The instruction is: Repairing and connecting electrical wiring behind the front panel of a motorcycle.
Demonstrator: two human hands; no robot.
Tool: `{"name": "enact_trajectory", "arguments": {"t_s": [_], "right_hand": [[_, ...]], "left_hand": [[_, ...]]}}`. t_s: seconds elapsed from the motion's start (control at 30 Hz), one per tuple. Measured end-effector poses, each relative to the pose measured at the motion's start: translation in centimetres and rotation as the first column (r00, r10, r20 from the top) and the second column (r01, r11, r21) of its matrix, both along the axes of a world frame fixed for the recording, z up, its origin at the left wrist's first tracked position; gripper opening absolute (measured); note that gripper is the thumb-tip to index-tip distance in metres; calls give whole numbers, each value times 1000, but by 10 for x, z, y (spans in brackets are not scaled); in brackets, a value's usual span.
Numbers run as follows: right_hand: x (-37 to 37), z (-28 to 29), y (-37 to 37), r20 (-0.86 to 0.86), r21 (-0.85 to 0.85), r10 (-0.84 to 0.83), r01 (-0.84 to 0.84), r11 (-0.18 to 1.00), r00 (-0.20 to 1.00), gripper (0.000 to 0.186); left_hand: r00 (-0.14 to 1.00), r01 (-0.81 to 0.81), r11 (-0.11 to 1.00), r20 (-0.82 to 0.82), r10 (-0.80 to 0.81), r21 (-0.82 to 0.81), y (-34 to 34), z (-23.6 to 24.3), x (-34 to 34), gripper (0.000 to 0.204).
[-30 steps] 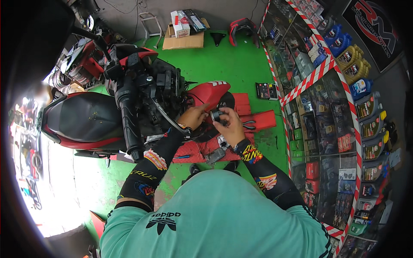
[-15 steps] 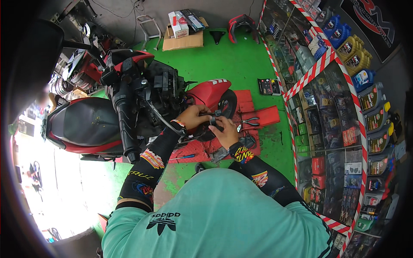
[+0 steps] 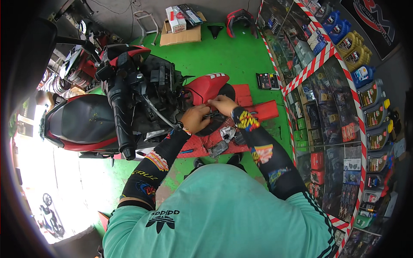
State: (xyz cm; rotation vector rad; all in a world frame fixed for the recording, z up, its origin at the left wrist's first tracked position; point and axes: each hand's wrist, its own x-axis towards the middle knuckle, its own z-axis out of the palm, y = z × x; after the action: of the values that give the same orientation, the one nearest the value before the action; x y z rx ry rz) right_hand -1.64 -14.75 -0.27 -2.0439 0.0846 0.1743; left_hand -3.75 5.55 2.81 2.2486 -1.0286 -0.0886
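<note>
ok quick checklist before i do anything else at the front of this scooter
1. Both hands on the work: left hand and right hand meet at the front wheel, beside the red front fender. ok
2. What the fingers pinch: too small to make out. cannot tell
3. Loose metal parts lie on the red panel by the knees, within reach. ok
4. Scooter upright; its stand is hidden. cannot tell
5. Green floor ahead: a small box lies near the shelves. ok

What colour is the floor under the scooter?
Bright green floor, with worn patches near the person; the head view shows it best, behind the red scooter.
</note>
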Motion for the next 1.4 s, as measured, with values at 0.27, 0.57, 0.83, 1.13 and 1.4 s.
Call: {"name": "enact_trajectory", "arguments": {"t_s": [0.27, 0.57, 0.83, 1.13, 1.4], "right_hand": [[31, 8, 10, -420, 117, 304, -281, 952, 855, 41], [9, 18, 20, 35, 230, -93, 82, 970, 995, 46], [-67, 65, 10, 383, -82, -60, 99, 992, 922, 42], [-117, 44, 19, 320, 46, -149, 141, 989, 936, 44], [-99, 4, 33, 246, 242, -312, 253, 937, 918, 39]], "left_hand": [[996, -80, 988, 19, 83, -128, 5, -2, -7, 19], [975, -194, 968, -141, 172, -162, 1, 1, 4, 18], [972, -197, 958, -168, 163, -209, 1, 6, 17, 18], [983, 2, 995, -180, -20, -99, -1, 3, 28, 24], [741, -102, 977, -670, -52, -188, 5, 1, 36, 24]]}}
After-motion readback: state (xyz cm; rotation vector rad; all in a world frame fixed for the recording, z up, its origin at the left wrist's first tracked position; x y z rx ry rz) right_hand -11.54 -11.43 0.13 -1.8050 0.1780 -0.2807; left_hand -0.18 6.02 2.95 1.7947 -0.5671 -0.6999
